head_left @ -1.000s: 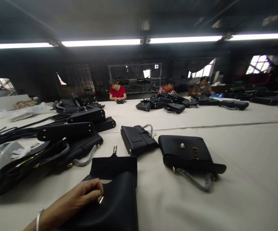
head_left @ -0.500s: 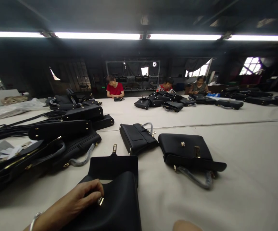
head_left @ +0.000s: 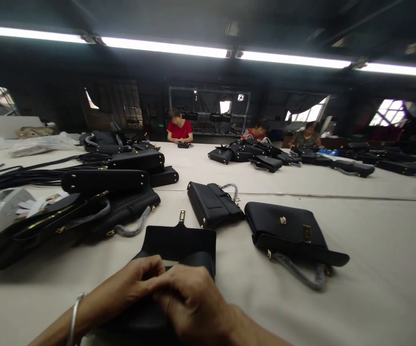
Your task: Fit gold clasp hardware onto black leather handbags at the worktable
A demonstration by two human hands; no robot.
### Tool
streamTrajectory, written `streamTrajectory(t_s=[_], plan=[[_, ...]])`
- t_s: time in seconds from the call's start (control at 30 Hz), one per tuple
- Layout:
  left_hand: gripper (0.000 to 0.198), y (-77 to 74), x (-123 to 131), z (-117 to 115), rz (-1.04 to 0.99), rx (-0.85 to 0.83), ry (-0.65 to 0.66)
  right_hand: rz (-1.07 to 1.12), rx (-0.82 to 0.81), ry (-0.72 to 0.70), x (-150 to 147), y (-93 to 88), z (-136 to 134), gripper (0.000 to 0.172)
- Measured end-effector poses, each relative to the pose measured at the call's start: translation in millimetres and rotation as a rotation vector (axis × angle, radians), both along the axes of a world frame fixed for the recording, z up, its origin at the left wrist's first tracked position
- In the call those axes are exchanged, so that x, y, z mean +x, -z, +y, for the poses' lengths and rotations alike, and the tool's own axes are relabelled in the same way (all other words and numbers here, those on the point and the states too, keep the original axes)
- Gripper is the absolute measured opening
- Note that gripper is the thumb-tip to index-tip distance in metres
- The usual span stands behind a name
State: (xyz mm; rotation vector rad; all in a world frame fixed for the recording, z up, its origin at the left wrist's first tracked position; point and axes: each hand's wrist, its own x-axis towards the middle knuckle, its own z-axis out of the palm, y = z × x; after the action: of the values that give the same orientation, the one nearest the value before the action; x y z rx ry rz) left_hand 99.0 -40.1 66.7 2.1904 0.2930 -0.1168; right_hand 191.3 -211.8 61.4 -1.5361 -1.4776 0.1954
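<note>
On the table (head_left: 337, 298) right before you, the black bag (head_left: 199, 259) lies under both hands, its open flap (head_left: 177, 240) pointing away from you. Your left hand (head_left: 139, 283) and right hand (head_left: 193, 302) curl on it, equally near, fingertips meeting; whether they grip, I cannot tell.

You're in a handbag workshop, factory floor. Long cloth-covered worktable (head_left: 373, 278), flap-open handbag (head_left: 181, 242) right in front of you, more black handbags (head_left: 287, 228) scattered and piled on it, loose straps (head_left: 17, 177) at left. Other workers (head_left: 179, 131) sit at the far side with bag heaps (head_left: 254, 153). Tube lights (head_left: 165, 47) overhead, barred windows (head_left: 121, 103) behind.
</note>
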Motion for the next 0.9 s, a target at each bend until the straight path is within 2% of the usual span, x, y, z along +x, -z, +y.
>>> streamTrajectory(t_s=[0.13,0.23,0.3,0.4,0.63,0.77,0.9], plan=[[0.019,7.5,-6.0,-5.0,-0.097,0.303,-0.035,0.042,-0.097,0.136,36.9,6.8,6.9,0.021],[0.019,15.7,-8.4,-10.0,-0.16,0.532,0.043,-0.013,-0.234,0.036,49.4,13.0,10.3,0.018],[0.02,19.6,-6.9,-11.7,-0.159,0.622,0.08,-0.037,-0.283,-0.008,51.3,16.2,11.3,0.018],[0.023,18.4,-2.4,-11.8,-0.15,0.647,0.114,-0.054,-0.31,-0.019,52.4,18.5,10.2,0.021],[0.021,2.0,-1.5,-12.7,-0.057,0.58,0.17,-0.064,-0.311,0.02,57.5,23.9,3.1,0.017],[0.025,3.8,-5.1,-14.5,-0.034,0.633,0.147,-0.059,-0.303,0.034,56.0,25.6,2.0,0.017],[0.022,7.9,-5.6,-11.7,-0.074,0.637,0.193,-0.072,-0.296,0.039,54.9,23.8,2.3,0.016]])
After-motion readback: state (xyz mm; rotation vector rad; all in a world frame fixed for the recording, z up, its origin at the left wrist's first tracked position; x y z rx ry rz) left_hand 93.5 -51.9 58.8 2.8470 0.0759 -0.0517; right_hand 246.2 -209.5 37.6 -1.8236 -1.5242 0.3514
